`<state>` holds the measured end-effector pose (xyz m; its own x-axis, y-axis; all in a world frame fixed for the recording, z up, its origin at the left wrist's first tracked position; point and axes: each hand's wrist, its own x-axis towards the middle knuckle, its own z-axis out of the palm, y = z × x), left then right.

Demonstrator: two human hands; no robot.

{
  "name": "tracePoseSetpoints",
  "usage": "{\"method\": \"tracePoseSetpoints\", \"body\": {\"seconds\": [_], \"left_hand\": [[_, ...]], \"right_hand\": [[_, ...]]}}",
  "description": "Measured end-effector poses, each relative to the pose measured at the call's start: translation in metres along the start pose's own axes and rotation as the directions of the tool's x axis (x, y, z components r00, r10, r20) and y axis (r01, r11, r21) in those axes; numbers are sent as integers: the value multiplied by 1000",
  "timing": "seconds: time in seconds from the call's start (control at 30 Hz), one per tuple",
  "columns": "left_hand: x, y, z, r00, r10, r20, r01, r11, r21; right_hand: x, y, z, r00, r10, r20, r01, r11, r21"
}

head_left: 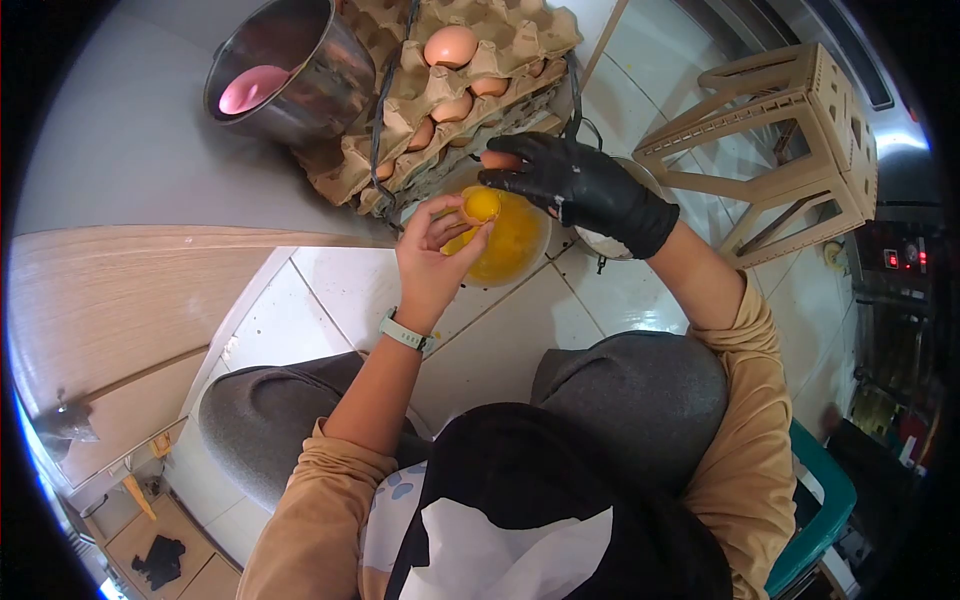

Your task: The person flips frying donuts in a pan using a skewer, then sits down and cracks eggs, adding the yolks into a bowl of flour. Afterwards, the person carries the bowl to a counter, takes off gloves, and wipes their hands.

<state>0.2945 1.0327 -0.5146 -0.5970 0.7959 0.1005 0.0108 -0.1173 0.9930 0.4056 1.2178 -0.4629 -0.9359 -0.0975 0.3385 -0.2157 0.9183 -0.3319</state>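
My bare left hand (pixel 437 243) holds an opened eggshell with a yellow yolk (pixel 482 205) in it, over a clear bowl of yellow egg (pixel 508 248) on the tiled floor. Just to the right, my right hand (pixel 575 185), in a black glove, has its fingers around a brown eggshell piece (pixel 500 161), partly hidden by the fingers. Beneath the gloved hand, another container (pixel 610 243) with something white in it is mostly covered. Behind the bowl are stacked cardboard egg trays (pixel 545 40) with several brown eggs (pixel 450 47).
A metal pot (pixel 335 80) with a pink utensil (pixel 254 89) stands at the upper left, beside the trays. A brown stool (pixel 820 150) is at the right. A wooden cabinet (pixel 130 310) borders the left side. Part of a green chair (pixel 825 495) shows at the lower right.
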Motion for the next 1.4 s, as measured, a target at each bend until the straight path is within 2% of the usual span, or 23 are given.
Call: {"method": "tracePoseSetpoints", "body": {"seconds": [0.1,0.2,0.23,0.3,0.4,0.5,0.6,0.7,0.8,0.9,1.0,1.1,1.3,1.4], "left_hand": [[1,1,0,999,44,-9,-43,998,39],[2,3,-2,999,45,8,-46,996,82],[2,4,-1,999,47,13,-49,994,97],[3,6,-1,998,52,19,-54,992,114],[4,6,-1,998,55,19,-57,990,125],[3,5,-1,998,62,13,-63,988,142],[4,7,0,997,74,3,-74,988,139],[4,7,2,998,68,-15,-66,991,114],[4,5,1,997,68,-20,-65,992,111],[3,4,2,998,65,-23,-61,991,122],[4,4,2,997,65,-29,-60,988,145],[5,6,2,996,79,-36,-71,980,184],[8,15,6,989,141,-31,-126,946,299],[10,21,6,987,163,-9,-146,909,391]], "right_hand": [[1,-3,-13,997,-13,-80,9,999,-48],[-5,4,4,957,288,-43,-259,908,329],[-8,5,7,943,330,-27,-273,820,503],[-7,2,8,916,401,29,-267,554,788],[-10,6,13,938,345,-23,-237,689,685],[-11,6,17,942,336,-3,-241,682,691],[-11,4,15,953,301,-26,-239,804,544],[-10,4,11,986,163,-44,-153,973,174],[-10,6,17,998,-10,-64,4,996,-87],[-12,3,22,961,258,-99,-210,914,346],[-12,5,19,917,390,90,-356,694,625],[-13,5,28,910,408,66,-274,474,837],[-13,6,30,913,392,114,-267,362,893],[-14,7,34,913,392,109,-268,379,886]]}}
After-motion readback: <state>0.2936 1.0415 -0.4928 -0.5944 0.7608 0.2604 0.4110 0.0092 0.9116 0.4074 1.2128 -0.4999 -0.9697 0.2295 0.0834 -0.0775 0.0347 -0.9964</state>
